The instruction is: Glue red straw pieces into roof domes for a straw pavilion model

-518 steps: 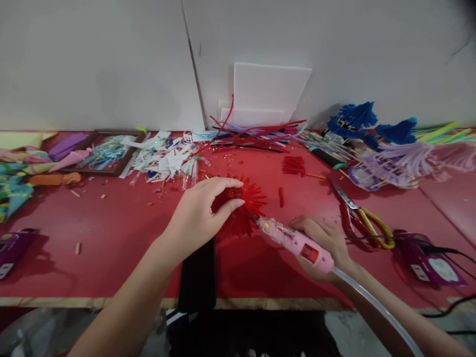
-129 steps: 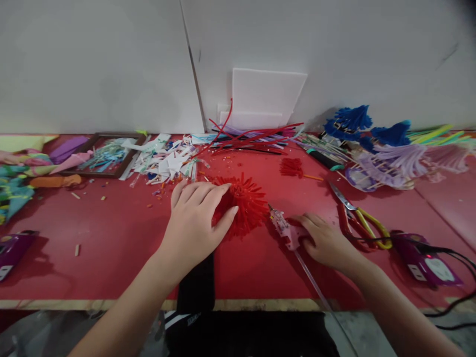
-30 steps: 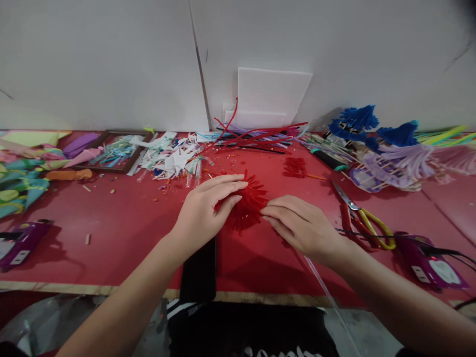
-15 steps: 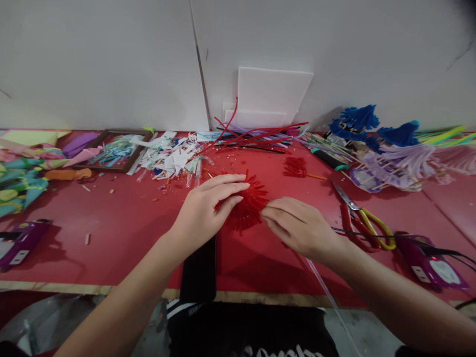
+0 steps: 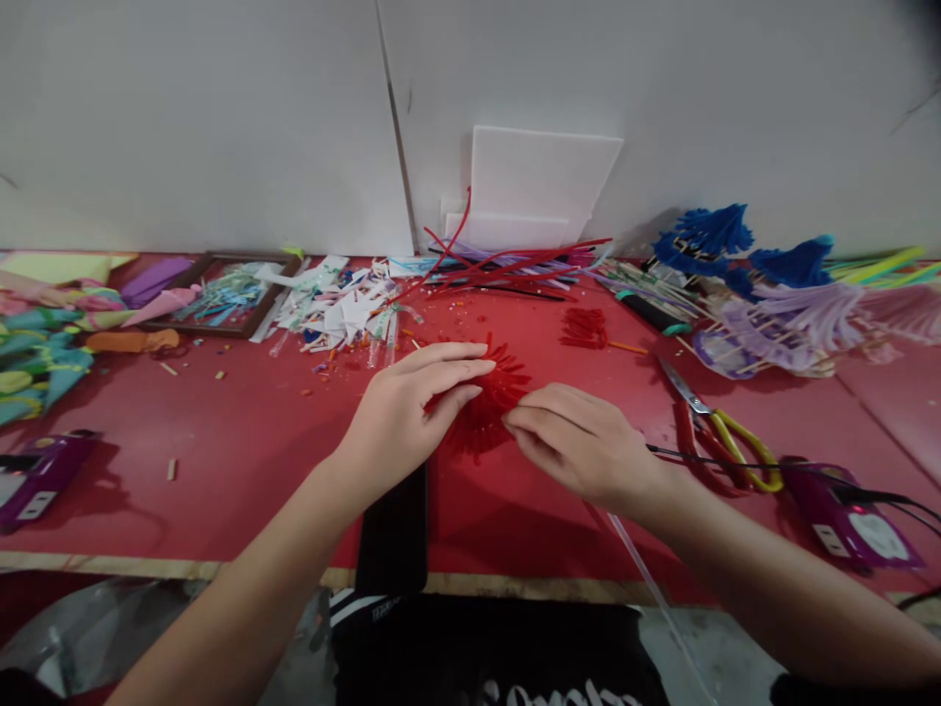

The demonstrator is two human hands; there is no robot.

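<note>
A round red flower of fuzzy pipe-cleaner loops (image 5: 494,417) is between my hands, just above or on the red table; I cannot tell which. My left hand (image 5: 419,407) curves around its left side, with thumb and fingers over the loops. At the right edge my right hand (image 5: 577,431) is closed, thumb and fingertips pinched at the tip of a loop. The pinched part is mostly hidden by the fingers. A thin clear rod or strip (image 5: 654,588) runs down from below my right wrist.
Scissors (image 5: 710,417) and a purple device with cables (image 5: 845,520) lie to the right. A black phone-like slab (image 5: 397,534) is at the front edge. Red pipe cleaners (image 5: 507,270), paper scraps (image 5: 353,309) and blue pipe-cleaner pieces (image 5: 710,240) line the back.
My right hand has shifted slightly left, its fingertips further in over the red flower's edge. My left hand stays almost where it was.
</note>
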